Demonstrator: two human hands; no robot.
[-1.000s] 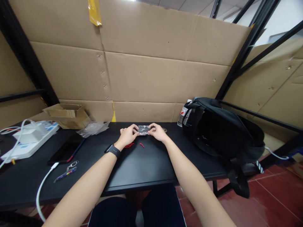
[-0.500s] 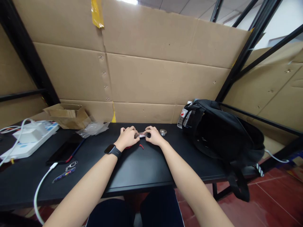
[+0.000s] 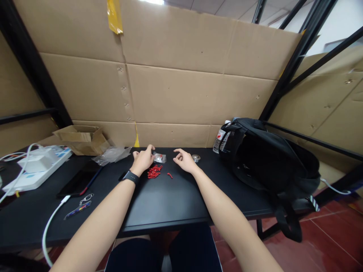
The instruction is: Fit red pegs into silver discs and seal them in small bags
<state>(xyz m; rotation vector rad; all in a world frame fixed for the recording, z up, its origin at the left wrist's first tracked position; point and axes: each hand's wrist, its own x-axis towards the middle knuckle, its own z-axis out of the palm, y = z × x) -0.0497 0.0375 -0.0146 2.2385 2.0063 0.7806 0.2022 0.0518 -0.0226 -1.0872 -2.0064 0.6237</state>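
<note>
A small clear plastic packet with something red and pale inside lies on the black table. Just left of it is my left hand, a black watch on the wrist, its fingers spread with the thumb side close to the packet's edge; I cannot tell whether they touch. A tangled heap of red pieces lies below the packet, and a single short red piece sits to its right. Over the table on the right, my right hand has loosely curled, parted fingers holding nothing. Beside it rests a small round silvery object.
A black backpack and a water bottle stand at the right. On the left are a cardboard box, crumpled plastic bags, a power strip, a charging phone and a keychain.
The packet, held between both hands before, now lies farther left on the table. My left hand has moved left, uncovering the red heap. My right hand has let go, its fingers off the packet.
</note>
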